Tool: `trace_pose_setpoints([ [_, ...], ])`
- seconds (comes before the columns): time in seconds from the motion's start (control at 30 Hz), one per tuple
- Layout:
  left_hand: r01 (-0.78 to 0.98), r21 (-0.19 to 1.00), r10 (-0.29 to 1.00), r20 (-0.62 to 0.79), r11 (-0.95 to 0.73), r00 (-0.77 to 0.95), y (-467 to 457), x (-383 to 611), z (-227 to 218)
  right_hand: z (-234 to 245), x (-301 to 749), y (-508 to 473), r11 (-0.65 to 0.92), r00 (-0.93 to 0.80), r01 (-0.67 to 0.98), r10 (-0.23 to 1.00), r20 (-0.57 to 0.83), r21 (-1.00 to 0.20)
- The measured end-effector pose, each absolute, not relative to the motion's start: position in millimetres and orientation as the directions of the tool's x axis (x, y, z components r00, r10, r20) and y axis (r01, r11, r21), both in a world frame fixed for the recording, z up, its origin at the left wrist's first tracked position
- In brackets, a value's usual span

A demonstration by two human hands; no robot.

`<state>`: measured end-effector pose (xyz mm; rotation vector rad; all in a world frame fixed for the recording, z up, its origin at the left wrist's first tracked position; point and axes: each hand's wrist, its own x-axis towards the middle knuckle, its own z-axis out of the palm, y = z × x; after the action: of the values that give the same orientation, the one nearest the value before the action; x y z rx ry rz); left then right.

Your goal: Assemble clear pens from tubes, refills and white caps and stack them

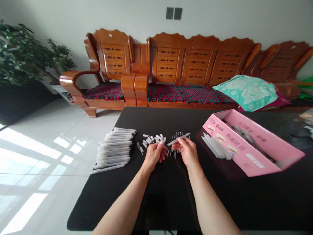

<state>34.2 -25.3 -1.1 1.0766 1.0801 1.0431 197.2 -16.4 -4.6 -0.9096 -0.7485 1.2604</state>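
Pinched in my right hand (187, 150) is a translucent white pen barrel (179, 139), tilted up to the right. My left hand (154, 154) is close to the barrel's left end, its thumb and fingers pressed together; whatever they hold is hidden. White pen caps (149, 140) lie in a loose group just beyond my left hand. Behind my right hand are several thin dark-tipped pieces (175, 153), partly covered by it. Small black parts (158, 171) rest below my left hand. A long row of capped pens (113, 148) lies on the left.
The black table (117, 202) carries a pink cardboard box (246, 151) on the right, with things inside it. More translucent barrels (216, 147) lie against its left side. Beyond the table stand a wooden bench (195, 65) with a turquoise cushion (246, 93) and a potted plant (26, 55).
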Motion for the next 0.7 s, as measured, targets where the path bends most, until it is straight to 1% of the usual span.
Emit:
trace_pose_setpoints([
  [0.1,-0.122,0.977,0.970,-0.151,0.176,0.188,-24.1,33.9,-3.4,-4.3,196.3,-16.5,0.058,0.158,-0.442,0.987,-0.014,-0.895],
  [0.33,-0.225,0.959,0.979,-0.145,0.174,0.142,-24.3,34.7,0.3,-5.8,197.4,-16.5,0.052,0.152,-0.448,0.988,-0.019,-0.892],
  [0.4,-0.217,0.959,0.977,-0.154,0.184,0.148,-25.0,34.2,1.3,-6.0,197.8,-16.8,0.056,0.156,-0.450,0.988,-0.017,-0.891],
  [0.57,-0.143,0.967,0.958,-0.176,0.211,0.226,-24.9,33.8,-1.5,-5.7,197.4,-17.1,0.061,0.147,-0.439,0.989,-0.005,-0.897],
  [0.7,-0.187,0.965,0.974,-0.150,0.182,0.172,-23.8,34.0,-0.6,-4.7,196.9,-16.9,0.048,0.144,-0.436,0.989,-0.017,-0.899],
])
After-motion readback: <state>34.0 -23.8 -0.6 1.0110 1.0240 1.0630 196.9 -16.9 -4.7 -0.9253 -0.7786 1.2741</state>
